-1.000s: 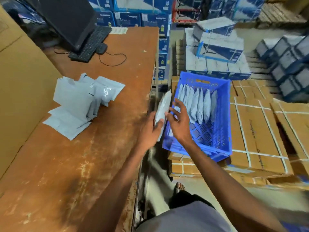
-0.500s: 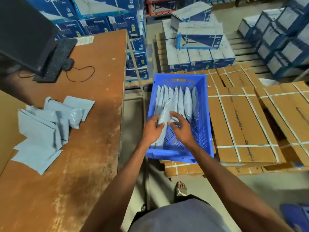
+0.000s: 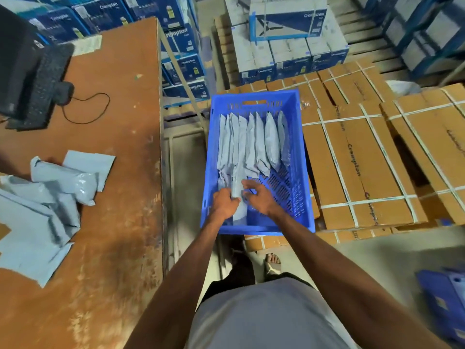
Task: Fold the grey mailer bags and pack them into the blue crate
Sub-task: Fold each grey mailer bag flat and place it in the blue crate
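The blue crate [image 3: 305,172] rests on strapped brown cartons to the right of the table. Inside it, several folded grey mailer bags [image 3: 254,142] stand on edge in a row against the far wall. A further folded grey bag [image 3: 239,197] lies lengthwise at the crate's near left; my left hand [image 3: 225,204] is closed on it and my right hand [image 3: 256,197] touches its right side with fingers spread. A loose heap of unfolded grey mailer bags [image 3: 47,197] lies on the table at the left.
The worn brown table [image 3: 120,172] runs down the left, with a black keyboard [image 3: 42,84] and mouse [image 3: 64,93] at its far end. Strapped brown cartons [image 3: 364,167] lie right of the crate. Blue and white boxes [image 3: 289,46] are stacked behind. A blue box [image 3: 445,298] sits bottom right.
Both hands have carried the folded bag from the table's edge over the crate's rim and down to the crate's near left. The view has shifted right and down.
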